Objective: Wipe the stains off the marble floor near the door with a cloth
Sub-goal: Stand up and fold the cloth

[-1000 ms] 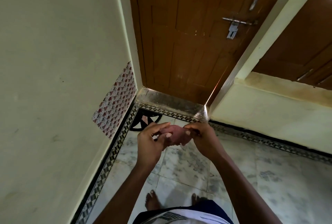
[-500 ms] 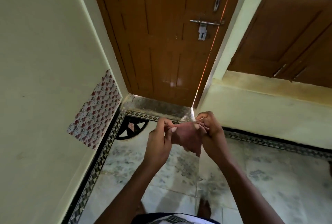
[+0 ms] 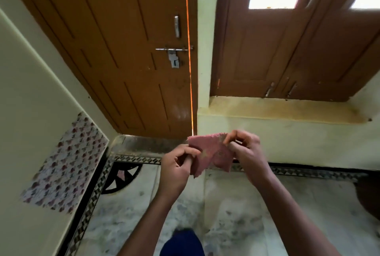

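A small pink cloth is held up in the air in front of me, partly spread between both hands. My left hand pinches its lower left edge. My right hand pinches its upper right corner. Below lies the grey-veined marble floor with dark smudges, bordered by a black-and-white patterned strip. The brown wooden door stands shut straight ahead, with a stone threshold at its foot.
A pale wall with a patterned sticker patch runs along the left. A low wall with a ledge and brown window shutters stands at the right. My knee in dark blue shows below. A dark object sits at the right edge.
The cloth was bunched between my hands and is now pulled open. My hands have moved apart and to the right, and my view has tilted up towards the door and window.
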Available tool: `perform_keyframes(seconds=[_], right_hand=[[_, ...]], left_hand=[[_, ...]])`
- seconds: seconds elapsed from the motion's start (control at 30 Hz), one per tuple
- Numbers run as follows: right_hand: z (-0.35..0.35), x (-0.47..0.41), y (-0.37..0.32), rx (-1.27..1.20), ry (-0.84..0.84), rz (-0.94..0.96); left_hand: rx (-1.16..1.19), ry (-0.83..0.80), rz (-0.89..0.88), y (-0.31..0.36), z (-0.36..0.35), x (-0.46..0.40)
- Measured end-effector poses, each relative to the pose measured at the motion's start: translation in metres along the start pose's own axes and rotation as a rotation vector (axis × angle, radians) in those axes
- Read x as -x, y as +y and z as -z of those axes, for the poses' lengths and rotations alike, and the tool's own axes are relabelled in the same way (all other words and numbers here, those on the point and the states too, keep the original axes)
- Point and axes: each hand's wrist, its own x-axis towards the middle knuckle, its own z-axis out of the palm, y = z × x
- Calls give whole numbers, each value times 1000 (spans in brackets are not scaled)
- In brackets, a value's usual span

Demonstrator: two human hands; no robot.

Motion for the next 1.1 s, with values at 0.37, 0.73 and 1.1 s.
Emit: perform_keyframes(seconds=[0.37,0.73,1.1], right_hand=[[88,-119,40,423,107,108],[118,-298,112,533,-27,-14],[119,-443,235,432,-233,-275]], left_hand=[[-106,-227,-123,-16,-109,-140],[-368,-316,10,-59,-178,-306],[-520,-398,225,-169,-260,-428]])
